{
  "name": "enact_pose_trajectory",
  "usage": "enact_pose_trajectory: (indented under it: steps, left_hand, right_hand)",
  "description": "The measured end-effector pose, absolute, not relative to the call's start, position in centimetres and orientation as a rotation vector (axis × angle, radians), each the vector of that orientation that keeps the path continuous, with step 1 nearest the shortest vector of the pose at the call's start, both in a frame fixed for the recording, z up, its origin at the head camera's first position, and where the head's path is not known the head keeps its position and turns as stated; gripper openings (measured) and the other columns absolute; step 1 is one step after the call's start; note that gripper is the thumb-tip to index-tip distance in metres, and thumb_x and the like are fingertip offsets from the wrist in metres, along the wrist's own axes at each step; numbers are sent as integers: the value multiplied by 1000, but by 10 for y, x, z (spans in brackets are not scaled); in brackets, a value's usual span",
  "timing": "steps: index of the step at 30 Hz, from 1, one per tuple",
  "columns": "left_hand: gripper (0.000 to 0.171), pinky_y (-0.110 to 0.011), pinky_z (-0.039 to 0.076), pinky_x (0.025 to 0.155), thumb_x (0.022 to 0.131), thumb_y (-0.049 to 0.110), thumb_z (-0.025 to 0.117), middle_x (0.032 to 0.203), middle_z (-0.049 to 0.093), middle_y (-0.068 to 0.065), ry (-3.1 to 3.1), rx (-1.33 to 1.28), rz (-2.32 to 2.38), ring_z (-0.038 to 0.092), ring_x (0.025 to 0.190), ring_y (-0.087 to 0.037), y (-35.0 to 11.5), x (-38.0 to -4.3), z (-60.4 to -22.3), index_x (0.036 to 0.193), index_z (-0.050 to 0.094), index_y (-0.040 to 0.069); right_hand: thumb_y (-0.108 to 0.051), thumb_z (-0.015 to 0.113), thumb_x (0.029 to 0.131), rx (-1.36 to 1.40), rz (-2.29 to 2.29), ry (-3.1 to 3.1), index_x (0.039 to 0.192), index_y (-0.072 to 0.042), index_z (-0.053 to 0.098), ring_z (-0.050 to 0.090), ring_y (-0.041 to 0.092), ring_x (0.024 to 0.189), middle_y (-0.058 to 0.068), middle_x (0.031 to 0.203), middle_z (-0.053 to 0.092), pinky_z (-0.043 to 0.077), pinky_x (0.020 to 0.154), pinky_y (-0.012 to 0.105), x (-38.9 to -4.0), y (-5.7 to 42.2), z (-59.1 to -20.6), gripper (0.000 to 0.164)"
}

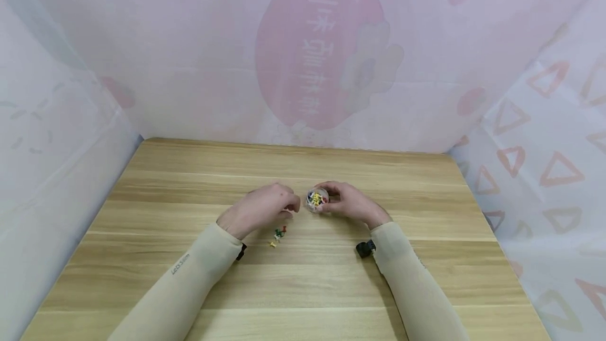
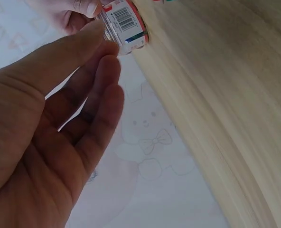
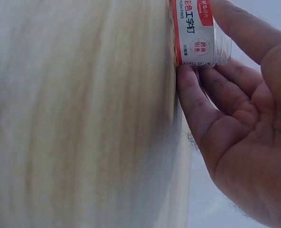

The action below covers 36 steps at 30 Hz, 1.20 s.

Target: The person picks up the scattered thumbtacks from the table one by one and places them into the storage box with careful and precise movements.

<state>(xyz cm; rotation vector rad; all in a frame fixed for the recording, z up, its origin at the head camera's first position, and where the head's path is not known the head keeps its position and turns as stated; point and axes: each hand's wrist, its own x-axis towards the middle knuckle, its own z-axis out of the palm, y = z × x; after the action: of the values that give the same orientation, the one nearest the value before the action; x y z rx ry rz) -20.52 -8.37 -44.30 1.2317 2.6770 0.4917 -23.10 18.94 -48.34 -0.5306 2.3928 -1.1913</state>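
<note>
A small clear jar (image 1: 316, 200) of colored push pins stands upright on the table, its mouth uncovered. My right hand (image 1: 352, 204) grips the jar from the right, thumb and fingers around its side. In the right wrist view the jar's red and white label (image 3: 193, 33) reads "PUSH PINS". Just left of the jar is my left hand (image 1: 267, 207), thumb and index fingertips close together near the rim; I cannot tell whether a pin is between them. Several loose push pins (image 1: 278, 234), red, green, white and yellow, lie on the table below the left hand.
The wood-grain table (image 1: 303, 288) runs back to a pale printed cloth (image 1: 213, 93). Similar cloth hangs along the left and right sides. Each wrist wears a black camera strap, the right one with a dark camera block (image 1: 364, 249).
</note>
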Motion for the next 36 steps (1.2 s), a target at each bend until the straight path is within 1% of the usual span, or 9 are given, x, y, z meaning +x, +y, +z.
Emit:
enact_pose_trajectory:
  steps: [3, 5, 10, 14, 19, 24, 27, 31, 36]
  left_hand:
    - [8, -28, 53, 72, 91, 7, 76, 90, 71, 4, 2635, 1238, 461, 61, 79, -9, -85, -203, -444, 93, 76, 15]
    - [9, -28, 52, 69, 89, 6, 76, 86, 69, 5, 2604, 1241, 454, 59, 75, -9, -87, -202, -445, 88, 75, 16]
    - [14, -29, 51, 68, 87, 7, 80, 80, 66, 7, 2568, 1213, 447, 57, 73, -9, -88, -199, -445, 81, 73, 18]
    - [14, -29, 51, 68, 87, 8, 81, 79, 66, 6, 2572, 1203, 418, 57, 74, -10, -88, -196, -446, 80, 73, 18]
    - [15, -29, 50, 66, 85, 9, 83, 77, 63, 8, 2584, 1197, 395, 57, 73, -10, -86, -194, -446, 79, 72, 17]
    - [15, -28, 50, 65, 85, 10, 82, 76, 62, 9, 2597, 1199, 375, 56, 72, -9, -83, -195, -449, 78, 72, 18]
    - [17, -28, 49, 63, 86, 8, 81, 75, 60, 9, 2603, 1214, 370, 55, 71, -9, -82, -196, -451, 77, 72, 18]
    - [19, -27, 48, 61, 87, 5, 77, 73, 59, 10, 2605, 1221, 387, 54, 69, -8, -83, -197, -453, 75, 71, 19]
    - [16, -26, 50, 62, 89, 6, 72, 81, 63, 9, 2611, 1216, 444, 55, 71, -8, -85, -199, -451, 82, 73, 20]
  right_hand:
    - [-31, 83, 87, -520, -1183, 2404, 144, -20, 60, 61, 17, 119, 1, 128, 67, 48, 105, 43, -230, 189, -484, 62]
    - [-32, 83, 88, -521, -1180, 2406, 143, -20, 60, 62, 16, 118, 1, 127, 67, 49, 104, 42, -229, 188, -485, 62]
    - [-33, 82, 89, -560, -1178, 2405, 143, -19, 61, 62, 15, 117, 1, 126, 68, 50, 103, 40, -230, 185, -487, 60]
    - [-32, 82, 89, -567, -1175, 2404, 142, -18, 61, 62, 14, 116, 1, 126, 68, 51, 102, 40, -229, 183, -486, 59]
    - [-31, 82, 89, -580, -1137, 2420, 144, -20, 60, 61, 12, 120, -2, 129, 67, 48, 105, 39, -227, 179, -486, 60]
    - [-29, 82, 89, -616, -1124, 2407, 145, -17, 59, 60, 14, 120, -1, 129, 67, 48, 105, 40, -224, 173, -483, 61]
    - [-28, 82, 89, -625, -1134, 2396, 145, -16, 59, 61, 14, 119, -1, 129, 67, 49, 104, 40, -224, 172, -483, 61]
    - [-30, 82, 89, -624, -1125, 2400, 145, -18, 59, 61, 12, 117, -3, 128, 67, 50, 102, 38, -225, 172, -485, 61]
    - [-33, 82, 88, -625, -1086, 2418, 144, -21, 60, 62, 10, 115, -7, 127, 67, 51, 100, 35, -225, 170, -486, 61]
